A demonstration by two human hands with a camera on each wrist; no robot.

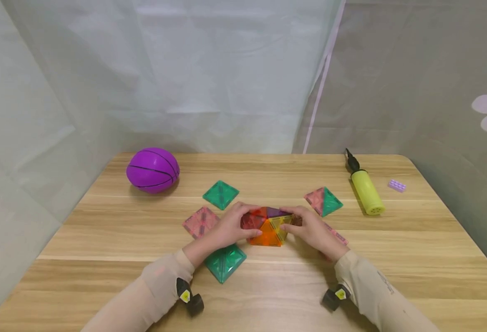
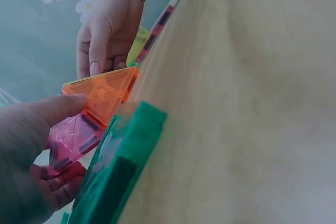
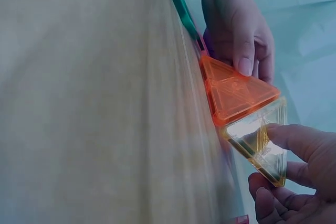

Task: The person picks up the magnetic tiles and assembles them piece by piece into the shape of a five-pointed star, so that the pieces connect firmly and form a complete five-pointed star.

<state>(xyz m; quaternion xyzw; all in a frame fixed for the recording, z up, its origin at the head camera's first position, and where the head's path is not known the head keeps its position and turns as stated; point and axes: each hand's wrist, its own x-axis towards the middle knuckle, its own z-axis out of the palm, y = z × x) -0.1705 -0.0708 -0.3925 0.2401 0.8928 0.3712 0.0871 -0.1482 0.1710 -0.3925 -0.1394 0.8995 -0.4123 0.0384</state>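
Note:
Between both hands stands a low dome of translucent triangular magnetic tiles. Its orange tile (image 1: 266, 235) faces me, with a yellow tile (image 1: 284, 225) to the right and red and purple ones around the top. My left hand (image 1: 229, 227) grips the left side, its thumb at the orange tile's edge and its fingers around a pinkish-red tile (image 2: 73, 139). From the right, my right hand (image 1: 315, 233) holds the dome with the thumb on the yellow tile, seen close in the right wrist view. The dome's far side is hidden.
Green tile pairs (image 1: 221, 194) and a pink pair (image 1: 200, 221) lie left of the dome; another green pair (image 1: 225, 263) is by my left forearm. A pink-green pair (image 1: 324, 201) lies right. Farther out are a purple ball (image 1: 153, 170), yellow-green pump (image 1: 367, 191) and lilac brick (image 1: 397, 186).

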